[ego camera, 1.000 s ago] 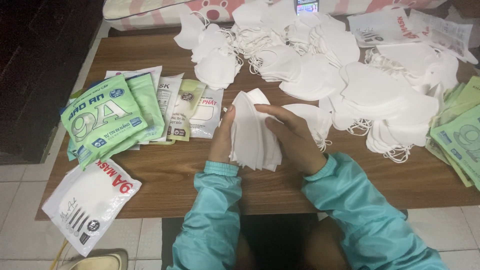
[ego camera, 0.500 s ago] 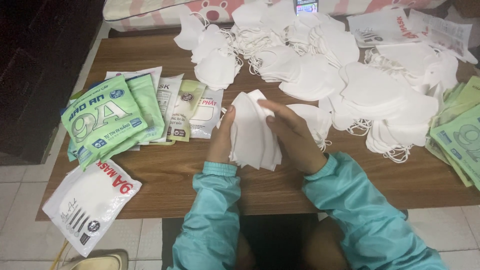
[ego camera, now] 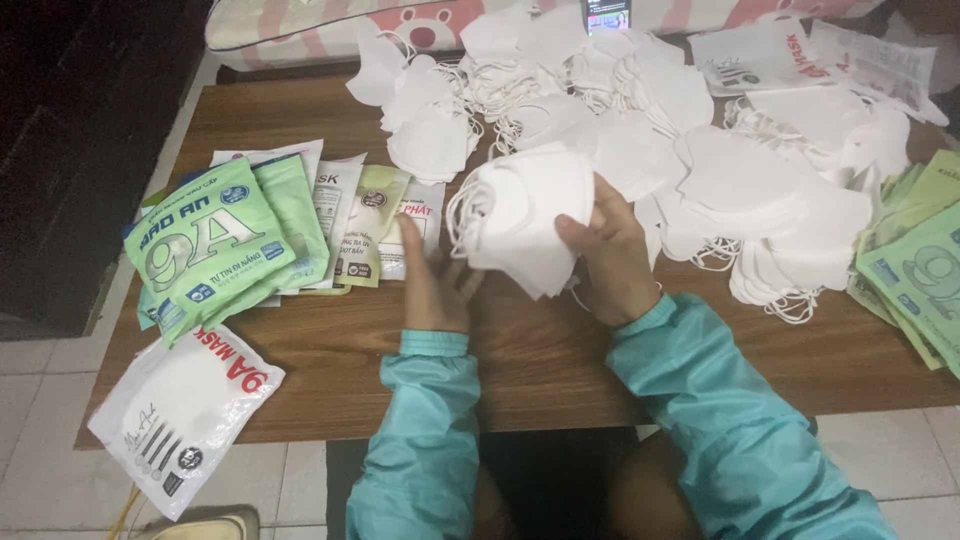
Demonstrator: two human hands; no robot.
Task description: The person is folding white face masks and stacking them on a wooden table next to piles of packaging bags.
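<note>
My right hand (ego camera: 610, 255) grips a thick stack of white face masks (ego camera: 520, 215) and holds it tilted above the wooden table (ego camera: 560, 370), ear loops dangling at its left side. My left hand (ego camera: 432, 280) rests just below and left of the stack, fingers spread, touching its lower edge. Both arms wear teal sleeves. A large heap of loose white masks (ego camera: 700, 150) covers the table behind and to the right of my hands.
Green packets (ego camera: 215, 235) and small sachets (ego camera: 370, 225) lie fanned out at the left. A white plastic bag (ego camera: 180, 410) hangs over the front left edge. More green packets (ego camera: 920, 265) sit at the right edge. A pink-striped cushion (ego camera: 330, 25) lies beyond the table.
The mask stack has been turned and lifted from upright between both hands to tilted in my right hand. My left hand has slipped down off the stack's side.
</note>
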